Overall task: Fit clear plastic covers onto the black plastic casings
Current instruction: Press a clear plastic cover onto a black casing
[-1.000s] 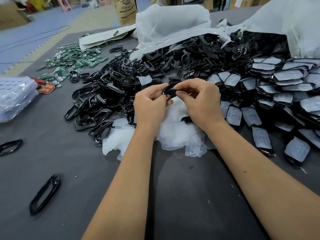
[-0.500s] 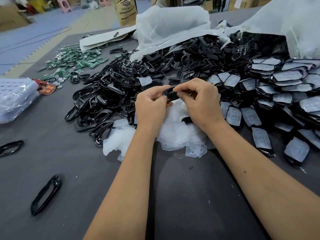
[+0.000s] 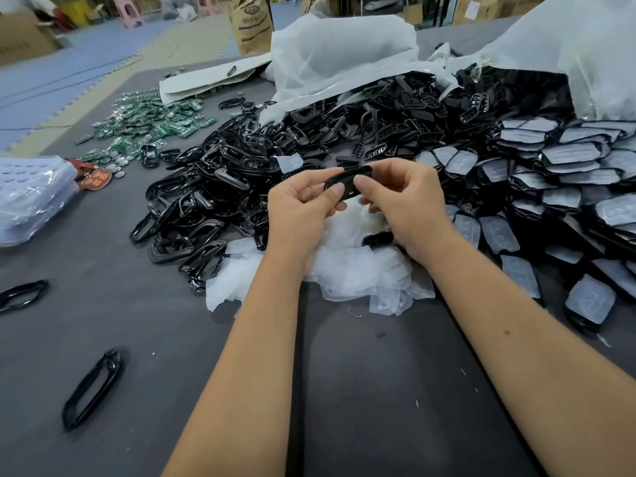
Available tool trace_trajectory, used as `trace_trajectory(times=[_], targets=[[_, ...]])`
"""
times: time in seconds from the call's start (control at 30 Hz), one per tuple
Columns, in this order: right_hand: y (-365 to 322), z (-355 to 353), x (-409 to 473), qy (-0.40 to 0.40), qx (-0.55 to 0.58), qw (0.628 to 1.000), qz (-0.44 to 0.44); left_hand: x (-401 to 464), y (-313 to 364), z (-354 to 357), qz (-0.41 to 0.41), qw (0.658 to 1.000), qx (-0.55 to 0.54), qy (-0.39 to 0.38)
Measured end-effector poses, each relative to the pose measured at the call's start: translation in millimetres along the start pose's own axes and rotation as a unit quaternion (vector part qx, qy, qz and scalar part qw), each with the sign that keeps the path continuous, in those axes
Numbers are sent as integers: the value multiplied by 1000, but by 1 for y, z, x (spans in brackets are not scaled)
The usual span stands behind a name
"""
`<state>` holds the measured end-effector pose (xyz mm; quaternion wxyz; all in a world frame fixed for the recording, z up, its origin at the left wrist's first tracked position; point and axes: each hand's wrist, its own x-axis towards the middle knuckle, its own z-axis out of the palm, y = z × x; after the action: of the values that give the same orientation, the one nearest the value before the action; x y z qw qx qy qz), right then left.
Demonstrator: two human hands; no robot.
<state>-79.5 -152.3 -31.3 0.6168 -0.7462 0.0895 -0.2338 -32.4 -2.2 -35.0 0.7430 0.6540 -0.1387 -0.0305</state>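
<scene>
A black plastic casing [image 3: 347, 182] is held between both hands above the table. My left hand [image 3: 299, 211] pinches its left end with thumb and fingers. My right hand [image 3: 406, 208] grips its right end, thumb on the front face. Whether a clear cover sits on it I cannot tell. Below the hands lies a heap of clear plastic covers [image 3: 351, 266]. A big pile of loose black casings [image 3: 241, 180] spreads to the left and behind. Casings with covers fitted [image 3: 550, 187] are stacked on the right.
Two stray black frames [image 3: 91, 390] [image 3: 22, 294] lie on the grey table at the left. Green circuit boards [image 3: 148, 122] sit at the far left, clear blister trays [image 3: 31, 197] at the left edge, and white plastic bags [image 3: 344, 53] behind the piles.
The casing has been turned in my fingers and raised slightly; its long black face now shows between the two thumbs. Both hands stay in the same place.
</scene>
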Motion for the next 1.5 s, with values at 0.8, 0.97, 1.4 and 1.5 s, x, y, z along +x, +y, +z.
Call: trace_trajectory(times=[0.8,0.97,1.4,1.5], targets=[[3,-6,1,101,-282,951,-77,-1,0,6,26,994,31,101],[1,5,-4,15,-461,886,-55,0,-3,8,-9,989,32,145],[-6,5,-9,73,-201,959,-186,0,0,10,-8,987,21,158],[-4,5,-6,72,-100,980,-158,-1,-1,9,-8,986,22,167]])
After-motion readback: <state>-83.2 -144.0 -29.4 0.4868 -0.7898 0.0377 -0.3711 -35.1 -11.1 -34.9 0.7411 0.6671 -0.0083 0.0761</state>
